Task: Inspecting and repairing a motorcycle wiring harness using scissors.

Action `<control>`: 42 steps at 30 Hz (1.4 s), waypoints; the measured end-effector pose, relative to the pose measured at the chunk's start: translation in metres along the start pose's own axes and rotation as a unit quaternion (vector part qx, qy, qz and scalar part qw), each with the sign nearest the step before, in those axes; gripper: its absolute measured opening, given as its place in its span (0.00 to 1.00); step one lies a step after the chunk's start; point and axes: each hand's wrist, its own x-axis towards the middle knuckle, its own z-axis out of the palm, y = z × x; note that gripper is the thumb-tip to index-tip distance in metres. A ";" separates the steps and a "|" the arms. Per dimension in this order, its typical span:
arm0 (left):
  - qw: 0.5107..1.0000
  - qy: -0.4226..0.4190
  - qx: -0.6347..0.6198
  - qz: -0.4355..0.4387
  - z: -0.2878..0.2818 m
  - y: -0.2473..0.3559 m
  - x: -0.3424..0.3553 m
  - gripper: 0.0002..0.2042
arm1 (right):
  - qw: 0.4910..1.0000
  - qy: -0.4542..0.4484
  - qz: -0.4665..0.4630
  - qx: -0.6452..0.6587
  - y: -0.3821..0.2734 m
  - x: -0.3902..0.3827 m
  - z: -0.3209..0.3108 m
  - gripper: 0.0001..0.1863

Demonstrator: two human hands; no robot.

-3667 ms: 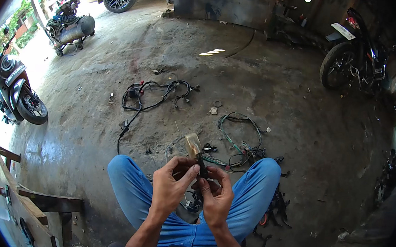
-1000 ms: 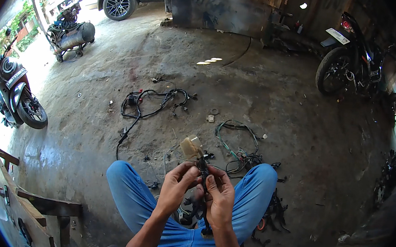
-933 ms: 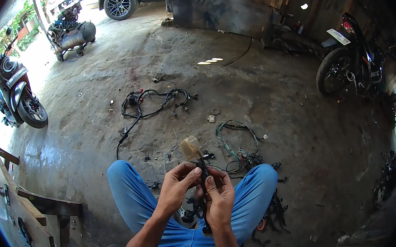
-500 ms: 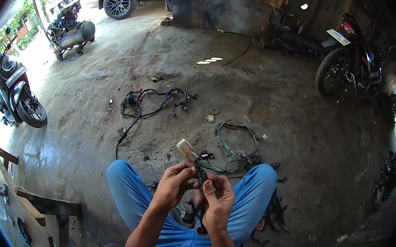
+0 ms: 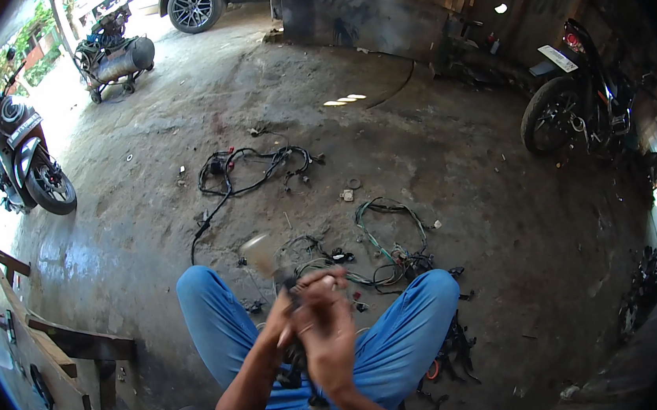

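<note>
Between my knees, both hands are close together and blurred by motion. My left hand (image 5: 277,325) is closed round a black-wrapped wiring harness (image 5: 290,282), its fingers mostly hidden behind the other hand. My right hand (image 5: 328,335) crosses over in front, fingers curled against the harness; what they pinch is smeared. From the harness's upper end a whitish plastic connector (image 5: 260,253) sticks out to the upper left, badly blurred. More dark cable and a black part (image 5: 290,377) hang below my hands, over my lap.
On the concrete floor ahead lie a black wiring harness (image 5: 223,188) and a looped green-and-black one (image 5: 360,224). Dark cable scraps (image 5: 460,356) lie by my right knee. A wooden bench (image 5: 82,339) is at the left. Motorcycles, a compressor (image 5: 125,59) and a white car stand farther off.
My right hand has moved left, over the left hand. The harness and its connector have swung left and slightly down, and both hands are now blurred.
</note>
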 end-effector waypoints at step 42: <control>0.841 0.060 0.538 -0.014 0.044 0.020 -0.010 0.18 | 0.870 0.062 -0.123 -0.473 -0.042 0.055 -0.075 0.11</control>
